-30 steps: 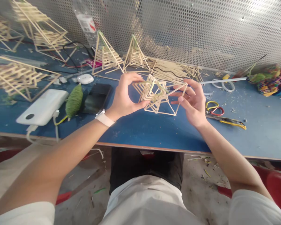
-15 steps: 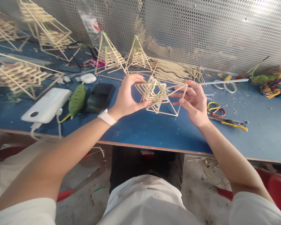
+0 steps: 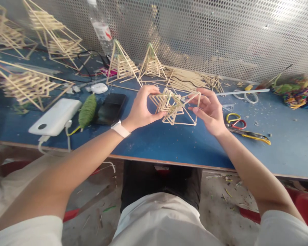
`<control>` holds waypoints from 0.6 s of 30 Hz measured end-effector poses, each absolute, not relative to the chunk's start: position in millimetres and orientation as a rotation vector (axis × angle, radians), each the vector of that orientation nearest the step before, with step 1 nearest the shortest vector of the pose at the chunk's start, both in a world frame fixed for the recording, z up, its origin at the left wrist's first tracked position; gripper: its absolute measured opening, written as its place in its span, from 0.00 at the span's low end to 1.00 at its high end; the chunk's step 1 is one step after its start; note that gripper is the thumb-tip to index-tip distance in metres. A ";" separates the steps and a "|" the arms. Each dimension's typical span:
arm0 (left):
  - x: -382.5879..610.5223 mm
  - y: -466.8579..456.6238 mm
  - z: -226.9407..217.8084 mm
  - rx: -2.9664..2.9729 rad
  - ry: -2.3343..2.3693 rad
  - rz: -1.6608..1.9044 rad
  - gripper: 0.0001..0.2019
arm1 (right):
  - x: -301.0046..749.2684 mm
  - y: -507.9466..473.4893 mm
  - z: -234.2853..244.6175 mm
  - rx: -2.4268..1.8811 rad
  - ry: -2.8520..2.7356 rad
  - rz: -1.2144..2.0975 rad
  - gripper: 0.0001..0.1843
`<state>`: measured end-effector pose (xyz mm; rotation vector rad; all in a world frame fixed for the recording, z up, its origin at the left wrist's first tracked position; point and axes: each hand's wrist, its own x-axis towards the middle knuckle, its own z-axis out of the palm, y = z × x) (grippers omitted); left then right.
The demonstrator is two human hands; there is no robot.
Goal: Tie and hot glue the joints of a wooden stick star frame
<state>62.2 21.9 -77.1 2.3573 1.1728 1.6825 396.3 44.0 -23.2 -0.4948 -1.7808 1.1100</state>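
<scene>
Between my hands is a small frame of thin wooden sticks (image 3: 172,115), with stacked layers on its left and an open triangular end on its right. Green string shows across the layers. My left hand (image 3: 145,109) grips the layered end between thumb and fingers. At the open end, my right hand (image 3: 207,111) has its thumb and fingers closed around the sticks at the corner. The frame is held above the blue table (image 3: 149,143). Behind it stand two stick pyramids (image 3: 123,66) with stepped layers and green string at their tips.
A power bank (image 3: 55,118), green string bundle (image 3: 87,111) and black wallet-like object (image 3: 111,108) lie left. Scissors (image 3: 234,120) and a cutter knife (image 3: 251,134) lie right. Loose sticks (image 3: 187,80) lie behind; larger stick frames (image 3: 28,87) and a bottle (image 3: 102,32) stand back left.
The view has shifted slightly. My right hand has come a little closer to the left one, its fingers nearer the frame's corner. The left hand keeps its grip.
</scene>
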 end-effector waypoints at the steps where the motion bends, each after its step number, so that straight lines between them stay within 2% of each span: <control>1: 61.2 22.8 -77.2 2.356 1.202 1.697 0.46 | 395.1 46.7 -20.2 -0.502 -1.792 1.113 0.37; 4: 56.8 26.8 -76.9 2.343 1.247 1.748 0.45 | 390.2 57.6 -9.1 -0.527 -1.845 1.147 0.37; 8: 50.0 32.9 -77.6 2.301 1.212 1.778 0.50 | 380.1 74.4 -2.8 -0.550 -1.912 1.144 0.36; 18: 31.6 44.2 -82.1 2.240 1.408 1.839 0.49 | 384.7 80.9 -29.3 -0.536 -1.898 1.048 0.37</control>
